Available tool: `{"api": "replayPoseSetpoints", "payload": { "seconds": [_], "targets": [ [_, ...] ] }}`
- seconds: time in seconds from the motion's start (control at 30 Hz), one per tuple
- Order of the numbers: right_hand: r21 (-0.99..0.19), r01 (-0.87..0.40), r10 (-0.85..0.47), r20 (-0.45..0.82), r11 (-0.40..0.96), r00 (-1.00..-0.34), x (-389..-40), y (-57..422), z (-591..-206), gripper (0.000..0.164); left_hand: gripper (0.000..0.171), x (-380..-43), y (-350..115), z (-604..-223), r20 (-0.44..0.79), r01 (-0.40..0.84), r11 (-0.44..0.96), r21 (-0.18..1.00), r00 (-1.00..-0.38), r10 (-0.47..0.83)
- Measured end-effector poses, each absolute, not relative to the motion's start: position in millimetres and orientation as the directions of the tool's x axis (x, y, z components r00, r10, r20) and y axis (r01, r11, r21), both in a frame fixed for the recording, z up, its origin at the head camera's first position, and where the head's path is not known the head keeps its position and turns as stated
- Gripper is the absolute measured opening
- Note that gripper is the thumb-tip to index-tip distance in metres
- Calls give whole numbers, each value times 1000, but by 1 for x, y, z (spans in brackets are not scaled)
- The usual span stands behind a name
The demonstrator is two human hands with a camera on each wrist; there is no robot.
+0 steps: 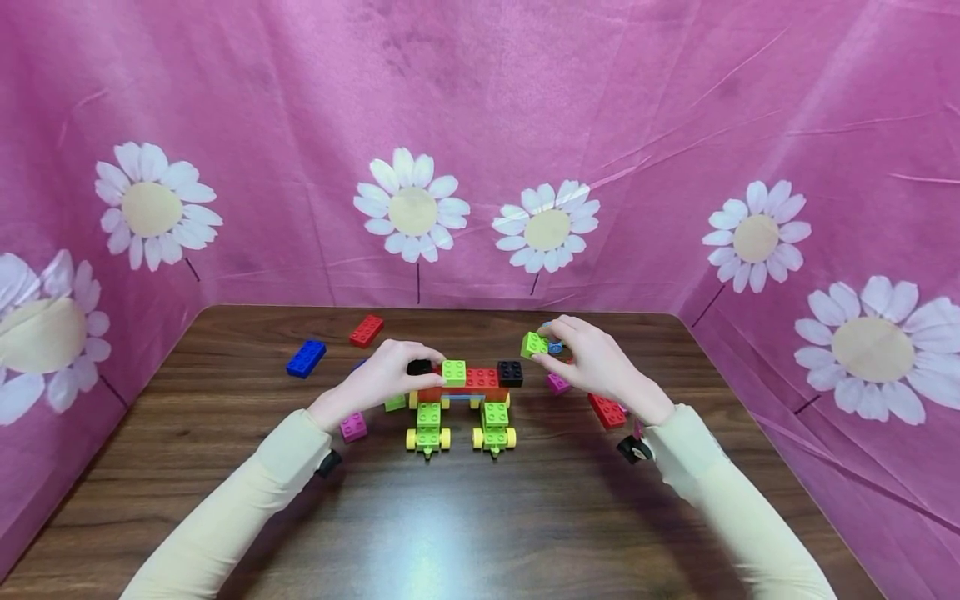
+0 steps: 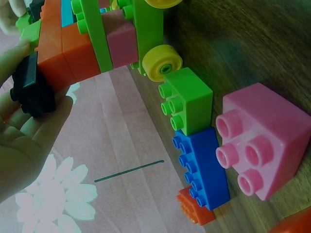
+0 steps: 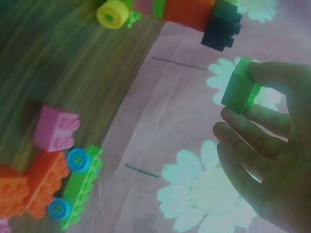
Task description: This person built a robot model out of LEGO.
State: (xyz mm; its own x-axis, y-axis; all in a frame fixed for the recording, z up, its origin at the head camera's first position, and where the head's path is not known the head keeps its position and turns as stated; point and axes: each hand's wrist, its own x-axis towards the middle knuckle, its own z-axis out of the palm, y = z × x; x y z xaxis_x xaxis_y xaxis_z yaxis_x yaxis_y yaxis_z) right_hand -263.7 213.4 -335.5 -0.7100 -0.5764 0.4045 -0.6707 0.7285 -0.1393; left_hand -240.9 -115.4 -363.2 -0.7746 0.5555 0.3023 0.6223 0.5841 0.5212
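Observation:
A structure of toy bricks stands mid-table on two lime-green wheeled bases with yellow wheels. Red bricks span its top, with a black brick at the right end and a lime-green brick towards the left. My left hand grips the structure's left end; another black brick lies between its thumb and fingers, the thumb reaching the lime-green brick. To the right, my right hand pinches a separate lime-green brick between thumb and fingertips, raised and apart from the structure.
Left on the wooden table lie a blue brick, a red brick and a pink brick. Right are a pink brick, red bricks and a green base with blue wheels. Flowered pink cloth hangs behind.

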Motion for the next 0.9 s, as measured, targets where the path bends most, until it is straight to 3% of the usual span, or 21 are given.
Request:
{"api": "replayPoseSetpoints", "payload": {
  "seconds": [0.47, 0.9],
  "targets": [
    [-165, -747, -680, 324, 644, -658, -263, 177, -322, 34, 27, -241, -115, -365, 283, 596, 579, 556, -791, 542],
    [-110, -811, -761, 294, 574, -578, -260, 154, -331, 33, 28, -242, -114, -365, 289, 600, 588, 543, -791, 540]
  ]
}}
